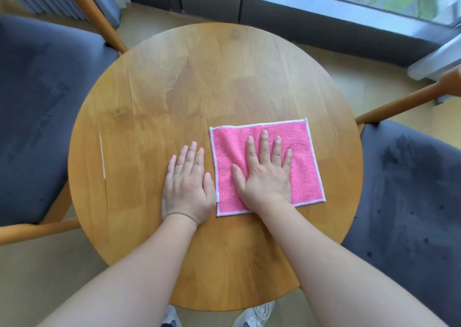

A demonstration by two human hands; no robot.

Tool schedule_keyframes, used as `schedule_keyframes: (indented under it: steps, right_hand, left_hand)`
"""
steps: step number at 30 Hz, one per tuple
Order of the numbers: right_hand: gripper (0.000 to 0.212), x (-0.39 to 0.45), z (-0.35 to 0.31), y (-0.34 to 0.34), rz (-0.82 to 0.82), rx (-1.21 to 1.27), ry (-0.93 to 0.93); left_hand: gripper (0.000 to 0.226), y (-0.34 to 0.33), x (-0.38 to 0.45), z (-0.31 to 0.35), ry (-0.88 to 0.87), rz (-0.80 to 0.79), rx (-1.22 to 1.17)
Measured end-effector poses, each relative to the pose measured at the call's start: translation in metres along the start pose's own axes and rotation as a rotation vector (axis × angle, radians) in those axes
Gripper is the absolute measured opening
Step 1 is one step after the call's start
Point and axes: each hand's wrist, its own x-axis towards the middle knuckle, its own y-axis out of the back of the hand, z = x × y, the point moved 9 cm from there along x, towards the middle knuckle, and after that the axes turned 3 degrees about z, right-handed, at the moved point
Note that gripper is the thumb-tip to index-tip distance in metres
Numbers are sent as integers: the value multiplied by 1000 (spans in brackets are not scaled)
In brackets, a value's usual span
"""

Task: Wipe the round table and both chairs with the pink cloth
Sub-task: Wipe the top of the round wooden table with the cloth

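Right hand flat, fingers spread, pressing square pink terry cloth | left hand flat on round wooden table, grasping nothing | cloth right of centre, near side.

One head-worn wide-angle view looks steeply down, close over the round table filling mid-frame; a chair seat sits at each side edge, windows along the top.
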Motion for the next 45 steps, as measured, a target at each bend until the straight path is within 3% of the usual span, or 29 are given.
schedule_keyframes:
  steps: [4, 8, 11, 22, 34, 41, 45]
  right_hand:
    - [75, -5, 3, 2, -15, 31, -5]
    - [73, 1, 2, 6, 2, 37, 1]
    - [72, 3, 4, 6, -8, 33, 3]
    - [74, 35, 22, 16, 33, 21, 60]
    - [82, 114, 162, 43, 104, 31, -288]
    - [85, 113, 146, 42, 76, 11, -297]
    - [83, 115, 91, 42, 55, -19, -132]
  left_hand:
    - [65, -1, 23, -5, 12, -28, 53]
    - [65, 4, 67, -14, 65, 43, 74]
    - [65, 0, 68, -19, 151, 58, 69]
    - [66, -1, 64, -21, 117, 45, 114]
    - [63, -1, 65, -14, 101, -1, 120]
    - [63, -2, 63, -16, 98, -8, 124]
    - [62, 1, 66, -14, 97, 11, 93]
